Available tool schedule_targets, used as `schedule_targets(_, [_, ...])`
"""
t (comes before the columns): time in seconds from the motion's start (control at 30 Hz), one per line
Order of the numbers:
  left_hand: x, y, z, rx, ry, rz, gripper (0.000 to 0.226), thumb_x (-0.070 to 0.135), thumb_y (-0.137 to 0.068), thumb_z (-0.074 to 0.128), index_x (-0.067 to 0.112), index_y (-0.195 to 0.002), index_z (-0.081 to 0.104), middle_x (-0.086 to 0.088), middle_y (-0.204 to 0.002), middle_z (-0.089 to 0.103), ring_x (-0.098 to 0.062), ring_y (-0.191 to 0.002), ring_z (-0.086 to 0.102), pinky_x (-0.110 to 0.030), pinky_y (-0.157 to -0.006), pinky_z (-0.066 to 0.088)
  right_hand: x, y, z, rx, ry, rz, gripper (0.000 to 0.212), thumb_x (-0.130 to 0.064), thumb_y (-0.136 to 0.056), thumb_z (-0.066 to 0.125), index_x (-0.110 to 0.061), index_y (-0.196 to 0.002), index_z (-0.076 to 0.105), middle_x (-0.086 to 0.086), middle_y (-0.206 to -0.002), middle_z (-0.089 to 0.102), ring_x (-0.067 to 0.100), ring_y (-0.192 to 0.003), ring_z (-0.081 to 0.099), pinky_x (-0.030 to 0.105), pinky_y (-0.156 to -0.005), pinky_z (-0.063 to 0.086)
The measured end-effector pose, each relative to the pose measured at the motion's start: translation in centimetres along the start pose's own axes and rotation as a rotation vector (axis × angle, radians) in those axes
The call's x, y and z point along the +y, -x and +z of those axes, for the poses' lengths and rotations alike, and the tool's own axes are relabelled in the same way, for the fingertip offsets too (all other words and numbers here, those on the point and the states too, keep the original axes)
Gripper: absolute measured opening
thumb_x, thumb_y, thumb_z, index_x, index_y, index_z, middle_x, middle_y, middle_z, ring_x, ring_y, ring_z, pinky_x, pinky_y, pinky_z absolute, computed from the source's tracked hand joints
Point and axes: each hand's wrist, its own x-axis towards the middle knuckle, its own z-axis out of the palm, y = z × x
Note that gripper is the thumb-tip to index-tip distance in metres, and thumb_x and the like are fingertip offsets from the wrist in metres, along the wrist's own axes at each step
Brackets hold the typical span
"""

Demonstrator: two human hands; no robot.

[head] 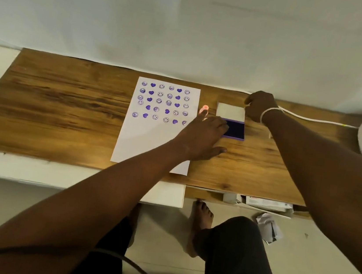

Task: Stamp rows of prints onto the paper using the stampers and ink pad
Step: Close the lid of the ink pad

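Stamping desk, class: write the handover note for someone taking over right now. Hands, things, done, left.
Left hand: over the paper's right edge, fingers at a pink stamper; grip unclear.
Right hand: beside the ink pad's raised lid; hold unclear.
Ink pad: open, right of the paper on the wooden desk.
Done: five rows of purple faces and hearts.
Left: the blank lower half.

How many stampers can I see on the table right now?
1: a pink stamper stands by the right edge of the paper, just past the left hand, left of the ink pad. The curled right hand may hide another.
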Motion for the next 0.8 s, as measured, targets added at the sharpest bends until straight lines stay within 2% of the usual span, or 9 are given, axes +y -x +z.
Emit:
schedule_targets(0.13, [1.5,-0.9,1.0,-0.055,-0.013,0.058,0.056,0.047,-0.094,0.056,0.012,-0.138,0.052,-0.008,-0.145,0.053,-0.028,-0.138,0.044,-0.045,-0.117,0.029,0.7,-0.4,1.3,-0.055,0.032,-0.07,0.037,-0.01,-0.088,0.059,-0.006,-0.124,0.065,0.014,-0.136,0.059,0.031,-0.128,0.052,0.034,-0.111,0.038])
schedule_targets(0.27, [2.0,-1.0,1.4,-0.129,-0.089,0.065,0.051,0.05,-0.094,0.053,0.014,-0.131,0.057,-0.005,-0.141,0.056,-0.034,-0.139,0.041,-0.047,-0.115,0.031,0.8,-0.8,1.7,-0.007,0.047,-0.081,0.031,-0.013,-0.088,0.06,0.0,-0.115,0.069,0.019,-0.126,0.065,0.036,-0.119,0.057,0.04,-0.105,0.045])
schedule_targets(0.43, [2.4,-1.5,2.2,-0.234,-0.154,0.072,0.05,0.053,-0.095,0.048,0.015,-0.125,0.06,-0.005,-0.136,0.06,-0.04,-0.142,0.035,-0.055,-0.117,0.023,1.0,-0.9,2.6,0.084,0.0,-0.019,0.031,-0.009,-0.086,0.061,-0.003,-0.115,0.069,0.017,-0.125,0.065,0.035,-0.118,0.059,0.037,-0.103,0.047])
schedule_targets(0.53, [2.4,-1.7,2.7,-0.248,-0.175,0.11,0.05,0.055,-0.096,0.044,0.016,-0.122,0.062,-0.003,-0.127,0.066,-0.036,-0.138,0.043,-0.055,-0.12,0.014,1.1,-1.0,2.7,0.145,-0.08,0.057,0.027,-0.006,-0.083,0.063,-0.002,-0.108,0.072,0.018,-0.118,0.068,0.035,-0.111,0.063,0.037,-0.097,0.05])
schedule_targets(0.63, [2.3,-1.9,3.2,-0.236,-0.132,0.124,0.05,0.055,-0.096,0.043,0.014,-0.119,0.063,-0.004,-0.122,0.069,-0.032,-0.133,0.049,-0.052,-0.121,0.008,1.3,-0.7,2.5,0.167,-0.262,0.149,0.032,-0.011,-0.081,0.066,-0.003,-0.111,0.072,0.015,-0.119,0.069,0.032,-0.111,0.064,0.037,-0.097,0.052])
schedule_targets(0.8, [2.4,-2.2,3.2,-0.268,-0.158,0.143,0.059,0.057,-0.098,0.035,0.011,-0.126,0.057,-0.01,-0.127,0.065,-0.029,-0.13,0.053,-0.051,-0.122,0.001,2.5,0.5,1.9,0.157,-0.466,0.119,0.02,-0.013,-0.076,0.066,-0.006,-0.091,0.078,0.013,-0.091,0.075,0.026,-0.086,0.069,0.037,-0.083,0.058])
